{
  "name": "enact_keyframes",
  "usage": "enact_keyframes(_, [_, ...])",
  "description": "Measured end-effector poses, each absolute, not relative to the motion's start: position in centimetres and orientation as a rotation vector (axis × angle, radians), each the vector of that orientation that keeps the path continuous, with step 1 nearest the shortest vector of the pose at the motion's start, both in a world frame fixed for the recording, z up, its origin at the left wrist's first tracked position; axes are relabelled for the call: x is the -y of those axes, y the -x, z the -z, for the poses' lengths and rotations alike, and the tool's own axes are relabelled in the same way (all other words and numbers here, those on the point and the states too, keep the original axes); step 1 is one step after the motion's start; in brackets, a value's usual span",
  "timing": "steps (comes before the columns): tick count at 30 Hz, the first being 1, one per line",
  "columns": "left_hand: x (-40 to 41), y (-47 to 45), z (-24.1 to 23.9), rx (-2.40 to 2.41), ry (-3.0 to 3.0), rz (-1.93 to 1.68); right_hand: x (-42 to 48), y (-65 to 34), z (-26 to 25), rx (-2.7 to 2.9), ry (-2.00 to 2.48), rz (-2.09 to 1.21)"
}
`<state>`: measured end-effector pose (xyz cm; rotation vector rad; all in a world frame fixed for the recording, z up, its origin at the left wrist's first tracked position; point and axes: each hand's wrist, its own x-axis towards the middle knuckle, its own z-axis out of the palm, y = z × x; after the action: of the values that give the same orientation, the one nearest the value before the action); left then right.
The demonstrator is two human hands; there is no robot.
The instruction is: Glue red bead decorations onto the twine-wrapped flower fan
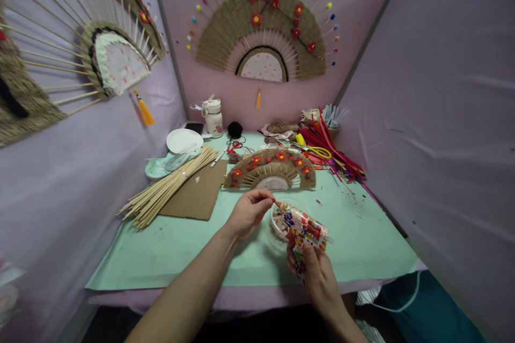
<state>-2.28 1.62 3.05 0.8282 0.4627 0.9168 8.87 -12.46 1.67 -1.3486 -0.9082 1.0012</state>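
Note:
My right hand (311, 268) is closed around a glue gun (301, 228) with a colourful flower pattern, its orange nozzle pointing left. My left hand (250, 211) pinches something very small at the nozzle tip; I cannot make out what it is. Both hands hover over a clear plastic dish (277, 224) on the mint green table cover (169, 246). Just behind them lies a half-round woven fan (270, 169) of jute and sticks with red flowers on it.
A bundle of bamboo sticks (169, 185) lies on brown cardboard (199, 193) at the left. White paper plates (183, 141), a jar (213, 117), black yarn (235, 129), scissors (319, 151) and red pipe cleaners (333, 153) crowd the back. Finished fans (263, 32) hang on the purple partition walls.

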Motion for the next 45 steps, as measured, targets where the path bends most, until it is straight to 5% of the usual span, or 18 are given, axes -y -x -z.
enact_keyframes(29, [-1.9, 2.3, -2.6, -0.486, -0.782, -0.94, 13.5, -8.8, -2.0, 0.856, 1.378, -0.954])
enact_keyframes(38, [-2.7, 2.8, -3.2, -0.589, -0.813, -1.045, 12.6, -16.3, -1.3, 0.941, 1.54, -0.236])
enact_keyframes(45, [-7.1, 5.0, -8.5, -0.723, -1.07, -1.273, 10.2, -23.4, 2.5, 1.042, 1.795, 0.226])
